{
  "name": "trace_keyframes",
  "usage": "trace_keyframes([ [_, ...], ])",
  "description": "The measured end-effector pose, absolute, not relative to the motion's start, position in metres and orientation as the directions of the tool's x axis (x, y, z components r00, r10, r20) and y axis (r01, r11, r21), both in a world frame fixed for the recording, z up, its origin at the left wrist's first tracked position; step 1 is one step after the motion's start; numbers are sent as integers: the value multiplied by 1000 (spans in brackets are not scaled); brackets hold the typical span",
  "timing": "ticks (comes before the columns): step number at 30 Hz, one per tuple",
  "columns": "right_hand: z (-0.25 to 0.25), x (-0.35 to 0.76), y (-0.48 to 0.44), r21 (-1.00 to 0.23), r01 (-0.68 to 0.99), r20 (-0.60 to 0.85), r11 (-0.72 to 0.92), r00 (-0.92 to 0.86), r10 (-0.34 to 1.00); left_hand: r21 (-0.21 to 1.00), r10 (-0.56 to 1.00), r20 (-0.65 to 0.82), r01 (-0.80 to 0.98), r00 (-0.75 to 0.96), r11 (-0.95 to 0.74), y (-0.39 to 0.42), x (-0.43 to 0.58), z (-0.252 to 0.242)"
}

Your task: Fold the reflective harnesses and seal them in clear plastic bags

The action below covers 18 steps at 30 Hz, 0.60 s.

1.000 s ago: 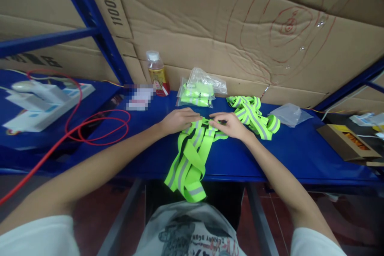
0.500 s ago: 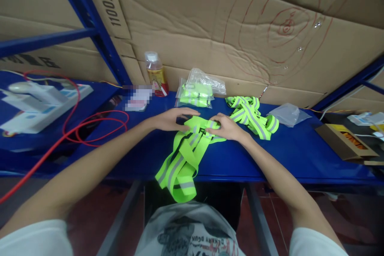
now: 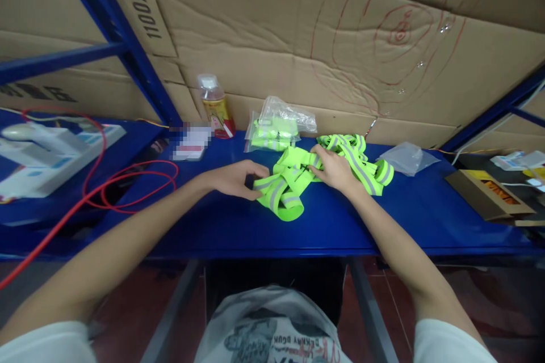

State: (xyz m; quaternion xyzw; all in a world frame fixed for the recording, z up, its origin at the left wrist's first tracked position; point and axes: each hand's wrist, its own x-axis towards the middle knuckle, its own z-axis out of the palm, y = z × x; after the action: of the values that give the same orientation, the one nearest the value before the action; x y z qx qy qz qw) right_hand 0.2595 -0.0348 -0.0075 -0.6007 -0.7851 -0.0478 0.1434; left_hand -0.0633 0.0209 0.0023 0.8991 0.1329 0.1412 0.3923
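Note:
A neon yellow reflective strap vest [image 3: 286, 181] lies bunched on the blue table [image 3: 349, 227]. My left hand [image 3: 234, 177] pinches its left end, fingers closed on the strap. My right hand [image 3: 335, 169] grips the vest's upper right part with curled fingers. Just behind my right hand lies a second folded reflective vest [image 3: 361, 160].
Bagged vests [image 3: 275, 127] and a drink bottle [image 3: 215, 108] stand at the back by the cardboard wall. An empty plastic bag [image 3: 406, 157] lies at the right, a brown box [image 3: 489, 195] farther right. A red cable [image 3: 128, 181] and a white device [image 3: 46, 150] are on the left.
The vest hung over the table's front edge before. Both hands have gathered it up onto the table and toward the back, into a compact bunch.

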Motion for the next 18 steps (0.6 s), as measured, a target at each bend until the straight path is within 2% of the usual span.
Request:
trace_keyframes([
  [4,-6,256,-36,-59,959,287,278,-250,925,865,530,300,7,793,-501,24,-66,4],
  [6,-5,256,-36,-61,961,284,269,-242,928,900,593,310,-30,743,-434,24,-70,7],
  [8,-5,257,-35,-65,964,284,258,-230,931,903,593,295,-16,749,-430,22,-73,12],
  [13,-9,262,-31,-94,966,278,242,-208,938,828,410,154,109,899,-550,19,-76,18],
  [15,-10,264,-29,-108,968,272,227,-191,943,792,403,95,176,910,-584,22,-74,12],
  [16,-10,265,-28,-113,969,268,221,-185,946,766,433,101,208,896,-609,24,-73,8],
  [18,-11,265,-27,-118,968,262,220,-183,947,650,527,228,275,819,-709,25,-70,2],
])
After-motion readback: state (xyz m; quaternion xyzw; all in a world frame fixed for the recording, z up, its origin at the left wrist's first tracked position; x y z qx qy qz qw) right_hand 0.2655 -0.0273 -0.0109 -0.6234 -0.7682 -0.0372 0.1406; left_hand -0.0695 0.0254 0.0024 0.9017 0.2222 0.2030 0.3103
